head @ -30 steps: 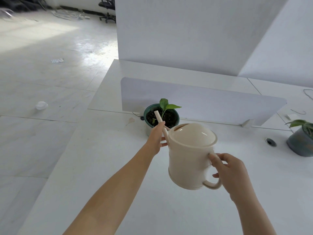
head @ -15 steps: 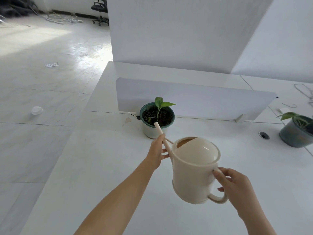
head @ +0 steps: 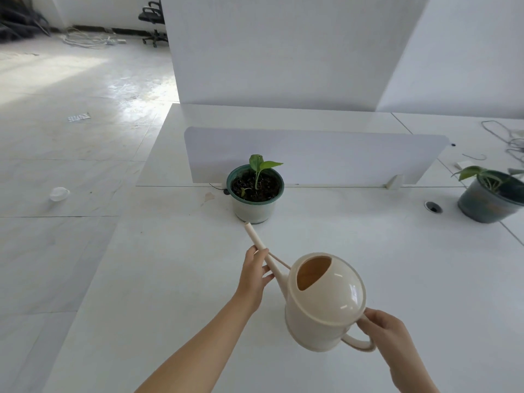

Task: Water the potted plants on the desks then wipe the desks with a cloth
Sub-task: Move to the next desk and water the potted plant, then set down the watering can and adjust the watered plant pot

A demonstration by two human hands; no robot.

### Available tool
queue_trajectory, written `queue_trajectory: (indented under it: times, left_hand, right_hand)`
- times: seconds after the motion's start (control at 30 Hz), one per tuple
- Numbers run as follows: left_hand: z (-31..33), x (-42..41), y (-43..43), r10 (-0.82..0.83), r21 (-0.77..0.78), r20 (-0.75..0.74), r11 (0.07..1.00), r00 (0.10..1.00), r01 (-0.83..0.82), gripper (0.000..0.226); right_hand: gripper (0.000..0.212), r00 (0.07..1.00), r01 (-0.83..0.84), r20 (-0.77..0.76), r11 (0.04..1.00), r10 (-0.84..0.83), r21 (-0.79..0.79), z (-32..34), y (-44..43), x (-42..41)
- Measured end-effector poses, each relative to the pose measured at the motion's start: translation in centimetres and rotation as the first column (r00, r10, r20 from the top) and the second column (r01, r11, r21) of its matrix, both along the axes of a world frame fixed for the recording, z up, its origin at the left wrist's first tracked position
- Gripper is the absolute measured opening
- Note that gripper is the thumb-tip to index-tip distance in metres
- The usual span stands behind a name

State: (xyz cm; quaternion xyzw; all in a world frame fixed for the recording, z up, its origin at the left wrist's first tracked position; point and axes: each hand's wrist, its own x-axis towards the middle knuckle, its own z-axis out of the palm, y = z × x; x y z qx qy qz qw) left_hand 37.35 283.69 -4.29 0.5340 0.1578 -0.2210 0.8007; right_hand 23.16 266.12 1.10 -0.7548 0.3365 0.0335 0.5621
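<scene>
1. Lower centre: left hand [head: 253,275] pinches the spout [head: 256,239] of the watering can [head: 326,304].
2. Centre: green-rimmed pot [head: 255,191] on the desk [head: 170,279]. The spout tip was over the soil a second ago and is now pulled back short of the pot, so this plant is probably watered.
3. Lower right: right hand [head: 385,333] grips the can handle.
4. Right edge: dark pot [head: 490,197], likely next. Wiping not started.

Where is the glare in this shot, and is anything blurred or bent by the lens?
Head view: sunlight washes out the floor at upper left; small highlights gleam on the dome of the watering can; the dark pot at the right edge looks soft and stretched by the wide angle; the green-rimmed pot, left hand and right hand are sharp.
</scene>
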Motion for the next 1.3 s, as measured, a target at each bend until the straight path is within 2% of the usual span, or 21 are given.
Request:
queue_trajectory:
  times: [0.3,0.43,0.57,0.7,0.83,0.9,0.97,1.2,1.3]
  left_hand:
    - [-1.0,-3.3,3.6,0.224,-0.04,0.019,0.974,0.974,-0.223,0.029]
    - [-0.7,-4.0,5.1,0.31,-0.06,0.039,0.95,0.95,-0.307,0.024]
    - [-0.6,-4.3,6.4,0.386,-0.069,0.039,0.921,0.922,-0.383,0.022]
    - [-0.4,-4.7,7.7,0.445,-0.076,0.048,0.894,0.894,-0.441,0.022]
    - [-0.2,-5.2,9.1,0.49,-0.071,0.062,0.871,0.869,-0.486,0.022]
    - [-0.3,-5.6,9.8,0.507,-0.061,0.064,0.862,0.86,-0.503,0.023]
    - [-0.4,-6.1,10.4,0.518,-0.05,0.067,0.855,0.853,-0.516,0.024]
    - [-0.6,-7.6,12.2,0.558,-0.014,0.066,0.83,0.828,-0.558,0.02]
    - [-0.3,-7.6,12.6,0.513,0.091,0.08,0.85,0.855,-0.519,0.02]
  right_hand:
    - [0.015,0.997,-0.072,-0.022,0.997,0.073,0.041,-2.3,1.4,0.5]
    - [0.028,0.992,-0.121,-0.034,0.992,0.122,0.048,-2.2,2.4,1.2]
    - [0.006,0.983,-0.177,-0.031,0.982,0.179,0.063,-2.6,3.2,2.3]
    - [0.015,0.97,-0.241,-0.025,0.968,0.243,0.065,-3.1,3.9,3.2]
    - [0.008,0.953,-0.299,-0.035,0.952,0.301,0.062,-2.9,4.9,3.9]
    - [0.038,0.939,-0.341,-0.027,0.939,0.343,0.049,-2.9,5.3,4.1]
    - [0.05,0.931,-0.362,-0.034,0.931,0.363,0.044,-3.3,5.6,4.3]
    - [0.044,0.897,-0.436,-0.059,0.898,0.439,0.057,-4.5,6.5,5.1]
    - [0.031,0.885,-0.458,-0.039,0.884,0.463,0.092,-4.3,6.4,5.2]
